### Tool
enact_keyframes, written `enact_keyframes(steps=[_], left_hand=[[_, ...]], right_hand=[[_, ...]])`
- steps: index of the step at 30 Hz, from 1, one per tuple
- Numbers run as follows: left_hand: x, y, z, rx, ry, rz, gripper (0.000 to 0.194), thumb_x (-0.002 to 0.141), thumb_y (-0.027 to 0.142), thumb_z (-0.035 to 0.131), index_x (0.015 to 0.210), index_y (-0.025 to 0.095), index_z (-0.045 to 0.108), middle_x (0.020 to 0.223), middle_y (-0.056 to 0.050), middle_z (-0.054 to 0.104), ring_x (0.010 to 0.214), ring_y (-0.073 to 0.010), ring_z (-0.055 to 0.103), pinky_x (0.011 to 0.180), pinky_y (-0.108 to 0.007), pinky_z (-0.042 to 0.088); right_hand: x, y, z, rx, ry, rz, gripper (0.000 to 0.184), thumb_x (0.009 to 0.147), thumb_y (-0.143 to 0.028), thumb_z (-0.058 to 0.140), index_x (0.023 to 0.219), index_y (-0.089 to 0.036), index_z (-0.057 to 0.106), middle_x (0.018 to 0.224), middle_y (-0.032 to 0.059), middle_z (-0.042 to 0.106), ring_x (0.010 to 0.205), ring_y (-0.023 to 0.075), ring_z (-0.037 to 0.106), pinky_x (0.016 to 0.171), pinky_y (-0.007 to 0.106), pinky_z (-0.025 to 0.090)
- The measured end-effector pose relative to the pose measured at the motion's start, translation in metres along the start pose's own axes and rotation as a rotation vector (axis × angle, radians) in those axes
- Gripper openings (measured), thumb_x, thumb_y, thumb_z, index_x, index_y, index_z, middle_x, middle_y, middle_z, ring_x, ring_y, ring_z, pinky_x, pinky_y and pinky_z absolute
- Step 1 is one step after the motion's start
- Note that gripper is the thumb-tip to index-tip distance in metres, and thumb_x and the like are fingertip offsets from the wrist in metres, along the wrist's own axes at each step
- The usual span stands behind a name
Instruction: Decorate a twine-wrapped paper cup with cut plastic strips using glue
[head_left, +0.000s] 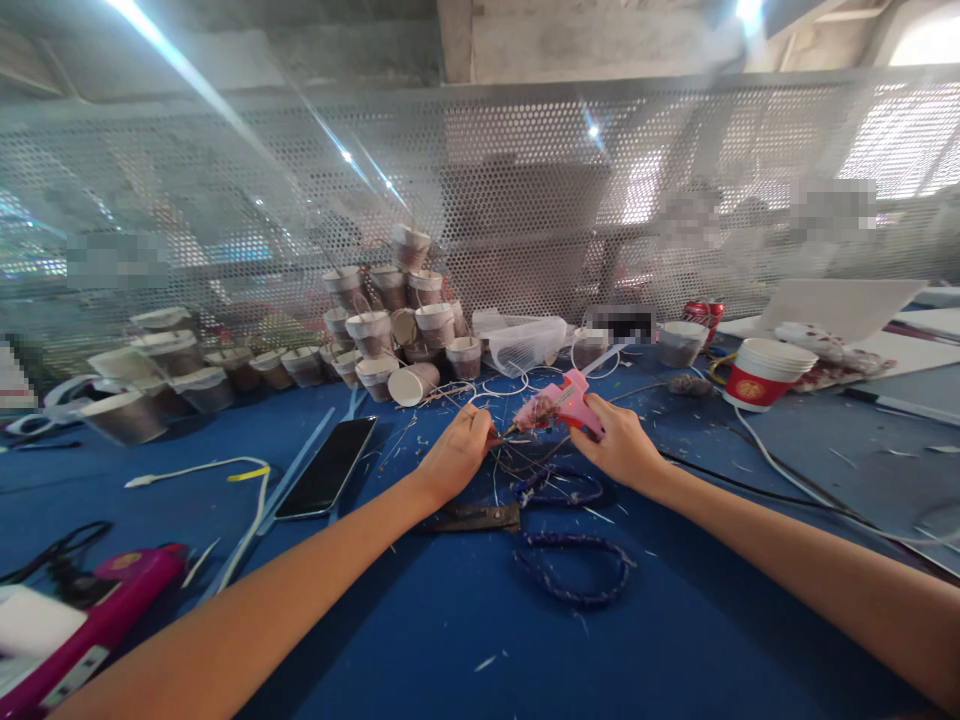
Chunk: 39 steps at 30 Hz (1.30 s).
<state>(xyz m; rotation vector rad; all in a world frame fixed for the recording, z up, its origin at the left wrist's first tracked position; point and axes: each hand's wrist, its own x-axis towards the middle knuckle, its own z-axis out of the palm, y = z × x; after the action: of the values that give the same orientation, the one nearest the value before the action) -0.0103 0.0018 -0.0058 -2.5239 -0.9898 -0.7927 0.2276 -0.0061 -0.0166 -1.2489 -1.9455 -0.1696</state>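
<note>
My right hand point(619, 440) is wrapped round the handle of a pink hot glue gun point(564, 402), whose nozzle points left. Close to the nozzle tip, my left hand point(459, 450) is closed in a pinch on a small thin brownish piece point(495, 437), too small to name. Just below the hands lie large scissors point(574, 568) with blue wrapped handles; their dark blades point left, partly behind my left forearm. Thin twigs and pale scraps are strewn on the blue table point(420, 640) around the hands.
Small wrapped pots point(369, 333) are stacked at the back, with several more point(199, 388) at the left. A phone point(328, 468) lies left of my hand, a magenta power strip point(127, 610) nearer. Red-and-white paper cups point(765, 375) stand right. Cables point(787, 480) cross the right side. A perforated screen point(517, 220) stands behind.
</note>
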Motion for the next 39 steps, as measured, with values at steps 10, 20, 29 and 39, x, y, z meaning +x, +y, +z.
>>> enact_keyframes(steps=[10,20,29,39], left_hand=[[0.0012,0.0011,-0.0005,-0.018,-0.008,-0.024,0.011,0.082,0.012,0.043,0.074,0.018,0.04,0.073,-0.004,0.051,0.073,-0.0184,0.051,0.064,-0.032,0.047],[0.0008,0.0009,-0.0006,-0.036,-0.002,-0.027,0.011,0.082,0.012,0.043,0.073,0.018,0.04,0.073,-0.004,0.051,0.072,-0.018,0.051,0.063,-0.031,0.047],[0.0013,0.0007,-0.0002,-0.058,-0.004,-0.045,0.011,0.083,0.015,0.043,0.073,0.018,0.04,0.072,-0.003,0.051,0.073,-0.018,0.051,0.064,-0.032,0.047],[0.0008,0.0004,-0.0013,-0.039,0.013,-0.006,0.01,0.082,0.014,0.045,0.074,0.017,0.04,0.072,-0.003,0.05,0.072,-0.0175,0.051,0.064,-0.031,0.047]], right_hand=[[-0.0003,-0.0001,-0.0023,-0.028,-0.014,0.008,0.01,0.07,-0.028,0.045,0.075,-0.019,0.046,0.057,-0.0004,0.05,0.049,0.0134,0.043,0.051,0.024,0.032],[-0.0007,0.0,-0.0032,-0.039,-0.023,0.034,0.009,0.07,-0.027,0.045,0.073,-0.019,0.046,0.056,-0.0007,0.049,0.049,0.013,0.042,0.051,0.024,0.031],[-0.001,0.0023,-0.004,-0.053,-0.019,0.023,0.009,0.07,-0.028,0.045,0.074,-0.02,0.047,0.057,-0.0002,0.05,0.05,0.0135,0.044,0.052,0.024,0.032],[-0.0006,0.0022,-0.0067,-0.063,-0.025,0.01,0.008,0.069,-0.027,0.045,0.072,-0.02,0.045,0.056,-0.0007,0.049,0.049,0.013,0.042,0.051,0.024,0.031]])
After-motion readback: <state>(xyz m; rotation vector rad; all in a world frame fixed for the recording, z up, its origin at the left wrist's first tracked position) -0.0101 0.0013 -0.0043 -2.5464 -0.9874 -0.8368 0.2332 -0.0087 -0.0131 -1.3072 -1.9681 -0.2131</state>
